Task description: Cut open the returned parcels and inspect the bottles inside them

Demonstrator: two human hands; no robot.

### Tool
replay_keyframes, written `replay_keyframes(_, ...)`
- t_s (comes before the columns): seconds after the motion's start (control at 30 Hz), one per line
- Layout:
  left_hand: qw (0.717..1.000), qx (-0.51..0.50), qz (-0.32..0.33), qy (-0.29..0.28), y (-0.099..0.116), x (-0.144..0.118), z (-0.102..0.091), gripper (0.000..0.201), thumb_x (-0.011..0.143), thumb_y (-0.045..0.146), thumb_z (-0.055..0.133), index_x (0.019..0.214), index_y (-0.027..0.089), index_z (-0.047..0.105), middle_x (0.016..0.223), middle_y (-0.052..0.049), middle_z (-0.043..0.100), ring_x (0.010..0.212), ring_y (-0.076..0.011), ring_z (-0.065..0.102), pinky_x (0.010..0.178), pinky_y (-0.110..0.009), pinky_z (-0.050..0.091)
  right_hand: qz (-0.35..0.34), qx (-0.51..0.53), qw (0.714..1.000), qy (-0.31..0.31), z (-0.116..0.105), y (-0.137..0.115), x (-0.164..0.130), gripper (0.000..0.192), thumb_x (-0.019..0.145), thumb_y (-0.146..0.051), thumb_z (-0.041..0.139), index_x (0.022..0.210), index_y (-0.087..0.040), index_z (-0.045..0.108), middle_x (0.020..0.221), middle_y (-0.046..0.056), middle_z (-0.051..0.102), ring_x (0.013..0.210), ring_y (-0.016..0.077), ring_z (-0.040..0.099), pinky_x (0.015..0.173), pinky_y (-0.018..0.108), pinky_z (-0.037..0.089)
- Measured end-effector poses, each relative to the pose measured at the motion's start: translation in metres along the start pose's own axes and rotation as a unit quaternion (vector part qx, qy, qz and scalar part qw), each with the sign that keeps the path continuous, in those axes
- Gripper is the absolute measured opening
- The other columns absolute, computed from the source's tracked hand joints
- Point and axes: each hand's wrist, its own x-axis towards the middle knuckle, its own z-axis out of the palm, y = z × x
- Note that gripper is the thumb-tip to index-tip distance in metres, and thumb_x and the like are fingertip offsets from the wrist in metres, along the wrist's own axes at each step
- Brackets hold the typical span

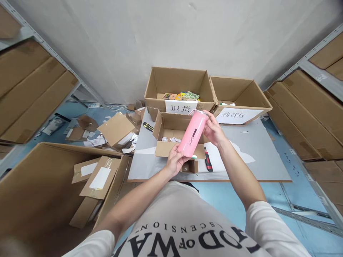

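I hold a pink cylindrical bottle (193, 134) tilted over a small opened cardboard box (171, 129) on a grey-topped table (257, 153). My left hand (175, 160) grips the bottle's lower end. My right hand (213, 130) holds its upper end near the clear cap. The small box has crumpled white paper inside.
A red-and-black utility knife (208, 159) lies just right of the small box, a black-and-yellow one (148, 126) to its left. Two large labelled cartons (177, 87) (238, 98) stand at the table's back. A big carton with flattened boxes (53, 185) sits at my left; shelves flank both sides.
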Motion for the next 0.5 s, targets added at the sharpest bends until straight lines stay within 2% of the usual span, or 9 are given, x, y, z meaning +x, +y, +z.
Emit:
replay_keyframes(0.17, 0.992, -0.074, -0.091, -0.044, 0.0025, -0.0024, 0.0049, 0.059, 0.07, 0.042, 0.069, 0.119, 0.016, 0.051, 0.113, -0.012, 0.063, 0.099, -0.0269, 0.064, 0.082, -0.034, 0.052, -0.02, 0.027, 0.999, -0.039, 0.0063, -0.006, -0.0018, 0.06, 0.067, -0.062, 0.067, 0.119, -0.038, 0.049, 0.127, 0.001, 0.057, 0.107, 0.0253, 0.058, 0.082, 0.044, 0.051)
replay_keyframes(0.33, 0.98, -0.126, -0.144, -0.054, 0.0011, -0.0036, 0.0056, 0.058, 0.077, 0.046, 0.06, 0.122, 0.01, 0.051, 0.111, -0.015, 0.065, 0.098, -0.025, 0.065, 0.084, -0.03, 0.051, -0.014, 0.011, 0.999, -0.044, 0.0088, -0.0074, -0.0007, 0.055, 0.068, -0.061, 0.067, 0.115, -0.036, 0.049, 0.124, 0.002, 0.06, 0.107, 0.0242, 0.059, 0.081, 0.042, 0.052)
replay_keyframes(0.5, 0.978, -0.121, -0.163, -0.04, -0.0006, -0.0021, 0.0047, 0.056, 0.081, 0.047, 0.054, 0.122, 0.009, 0.051, 0.116, -0.018, 0.062, 0.102, -0.0262, 0.064, 0.089, -0.034, 0.049, 0.003, -0.019, 1.0, -0.01, 0.0085, -0.0005, 0.0019, 0.049, 0.071, -0.06, 0.066, 0.112, -0.036, 0.052, 0.118, 0.001, 0.064, 0.099, 0.0217, 0.062, 0.074, 0.037, 0.054)
